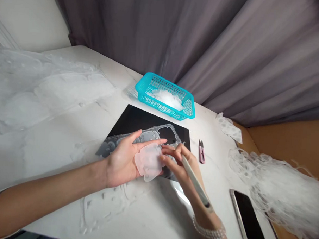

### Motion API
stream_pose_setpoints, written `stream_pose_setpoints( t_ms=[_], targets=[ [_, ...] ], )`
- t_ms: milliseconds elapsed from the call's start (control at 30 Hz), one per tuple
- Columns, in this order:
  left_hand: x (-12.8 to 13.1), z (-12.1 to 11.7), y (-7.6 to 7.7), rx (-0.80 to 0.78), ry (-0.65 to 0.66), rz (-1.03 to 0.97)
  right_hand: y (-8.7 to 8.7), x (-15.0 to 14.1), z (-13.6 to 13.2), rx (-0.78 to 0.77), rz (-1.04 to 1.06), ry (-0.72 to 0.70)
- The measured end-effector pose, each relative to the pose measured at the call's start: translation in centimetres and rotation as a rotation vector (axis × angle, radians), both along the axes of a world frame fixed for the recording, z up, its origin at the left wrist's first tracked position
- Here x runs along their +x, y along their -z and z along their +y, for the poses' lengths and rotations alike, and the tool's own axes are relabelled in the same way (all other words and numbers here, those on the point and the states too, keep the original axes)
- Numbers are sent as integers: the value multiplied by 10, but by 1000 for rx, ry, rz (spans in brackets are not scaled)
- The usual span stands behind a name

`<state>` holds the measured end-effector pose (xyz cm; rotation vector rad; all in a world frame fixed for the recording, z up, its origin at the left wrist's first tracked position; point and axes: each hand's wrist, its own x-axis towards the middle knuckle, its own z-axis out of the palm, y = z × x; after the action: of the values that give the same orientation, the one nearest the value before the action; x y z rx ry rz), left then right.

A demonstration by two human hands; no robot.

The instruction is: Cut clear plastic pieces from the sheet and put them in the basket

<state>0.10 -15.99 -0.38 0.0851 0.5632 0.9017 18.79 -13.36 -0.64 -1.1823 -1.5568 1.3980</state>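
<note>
My left hand point(123, 160) lies palm up over a black mat point(138, 120), fingers stretched out, with a translucent white film piece point(149, 163) resting on the palm and fingers. My right hand point(177, 162) is closed around a slim pen-like tool point(195, 181), and its fingertips touch the edge of the film piece. Under both hands a clear die-cut sheet point(150, 135) with cutouts lies on the mat.
A teal basket point(187, 110) holding white film pieces stands behind the mat. Small pink snips point(201, 151) lie right of the mat. A phone point(249, 218) lies near the front right, beside a heap of white scrap film point(283, 195). More clear sheets point(39, 93) cover the table's left.
</note>
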Motion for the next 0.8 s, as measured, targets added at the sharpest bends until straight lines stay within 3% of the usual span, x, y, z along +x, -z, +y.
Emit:
stream_pose_setpoints(
  t_ms=[100, 233, 333, 400, 500, 600, 700, 800],
  targets=[
    [0, 2, 5, 3, -12, 18, -5, -9, 21, 61, 41, 43],
    [-5, 10, 14, 70, -97, 115, -23, -23, 93, 413, 83, 246],
    [-10, 14, 17, 257, -120, 319, -31, -29, 149, 484, 30, 395],
    [-11, 13, 16, 495, -73, 607, -31, -25, 164, 476, 12, 439],
    [-9, 4, 16, 977, 127, 1151, -22, -7, 145, 408, 18, 421],
    [-2, -8, 24, 1381, 304, 1469, -11, 19, 98, 337, -40, 364],
    [4, -15, 36, 1597, 335, 1656, -3, 39, 48, 277, -144, 332],
    [10, -16, 46, 1681, 329, 1803, 3, 48, 13, 203, -232, 299]
  ],
)
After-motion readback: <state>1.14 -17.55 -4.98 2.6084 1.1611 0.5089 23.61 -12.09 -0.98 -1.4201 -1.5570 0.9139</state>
